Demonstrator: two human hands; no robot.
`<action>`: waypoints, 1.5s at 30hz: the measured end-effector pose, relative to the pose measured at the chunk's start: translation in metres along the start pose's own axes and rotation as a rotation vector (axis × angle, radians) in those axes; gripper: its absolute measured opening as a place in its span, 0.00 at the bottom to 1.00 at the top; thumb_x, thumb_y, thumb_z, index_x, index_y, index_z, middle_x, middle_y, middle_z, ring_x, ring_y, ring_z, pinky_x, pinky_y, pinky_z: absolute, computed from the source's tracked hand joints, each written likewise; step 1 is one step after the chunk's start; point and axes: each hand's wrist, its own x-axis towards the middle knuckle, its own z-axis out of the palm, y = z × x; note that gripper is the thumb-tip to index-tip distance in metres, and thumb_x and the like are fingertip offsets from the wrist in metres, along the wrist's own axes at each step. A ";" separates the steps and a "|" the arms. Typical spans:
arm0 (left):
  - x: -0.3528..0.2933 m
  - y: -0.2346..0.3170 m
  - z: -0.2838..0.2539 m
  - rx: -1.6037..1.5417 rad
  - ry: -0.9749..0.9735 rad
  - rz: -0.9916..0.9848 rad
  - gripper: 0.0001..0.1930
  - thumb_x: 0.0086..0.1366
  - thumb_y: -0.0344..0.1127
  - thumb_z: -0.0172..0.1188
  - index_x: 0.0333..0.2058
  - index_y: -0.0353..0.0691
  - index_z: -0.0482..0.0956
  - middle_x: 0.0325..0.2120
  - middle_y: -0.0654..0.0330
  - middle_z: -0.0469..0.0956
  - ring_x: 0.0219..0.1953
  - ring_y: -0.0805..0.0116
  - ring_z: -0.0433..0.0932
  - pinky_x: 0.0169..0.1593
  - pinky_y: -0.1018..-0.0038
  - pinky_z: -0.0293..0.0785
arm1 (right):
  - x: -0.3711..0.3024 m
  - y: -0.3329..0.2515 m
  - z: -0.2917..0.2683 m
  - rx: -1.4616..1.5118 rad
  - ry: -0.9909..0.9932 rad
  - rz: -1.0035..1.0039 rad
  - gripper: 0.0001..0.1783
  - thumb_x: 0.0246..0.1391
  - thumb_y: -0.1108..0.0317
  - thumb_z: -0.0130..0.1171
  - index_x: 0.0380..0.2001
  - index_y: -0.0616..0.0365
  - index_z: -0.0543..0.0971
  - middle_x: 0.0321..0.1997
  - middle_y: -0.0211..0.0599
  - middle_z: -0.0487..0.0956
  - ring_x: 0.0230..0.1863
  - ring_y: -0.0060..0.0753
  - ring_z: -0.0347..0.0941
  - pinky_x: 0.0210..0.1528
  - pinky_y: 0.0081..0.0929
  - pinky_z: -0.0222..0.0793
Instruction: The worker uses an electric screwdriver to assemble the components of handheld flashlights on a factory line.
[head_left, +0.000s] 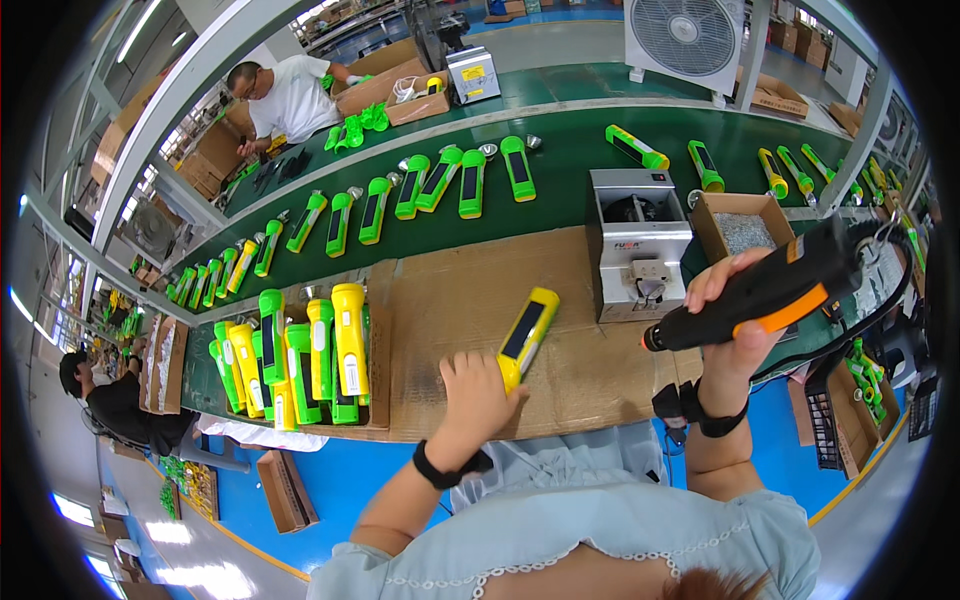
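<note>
As it lies aslant on a cardboard sheet (450, 310), a yellow flashlight (530, 342) with a dark panel (521, 328) meets the left hand (478, 395) at its near end; whether the hand grips it, I cannot tell. The right hand (738, 330) is wrapped around a black and orange power tool (775, 285), to the flashlight's right. The sheet covers part of a green tabletop (565, 155). At left, a box (380, 365) is packed with green and yellow flashlights (301, 370); at right stand a silver machine (640, 235) and a small carton (710, 228). Behind, more flashlights (373, 210) lie in a long row. Farther back are a person in white (295, 100) and a large fan (683, 40). The floor (350, 480) is blue.
</note>
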 end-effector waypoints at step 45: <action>0.126 -0.249 0.044 -0.490 0.306 -0.349 0.30 0.46 0.55 0.64 0.44 0.41 0.76 0.37 0.38 0.71 0.42 0.44 0.72 0.45 0.62 0.70 | -0.041 0.050 -0.019 -0.231 -0.008 0.151 0.36 0.39 0.49 0.69 0.41 0.62 0.63 0.27 0.37 0.67 0.29 0.29 0.67 0.31 0.23 0.68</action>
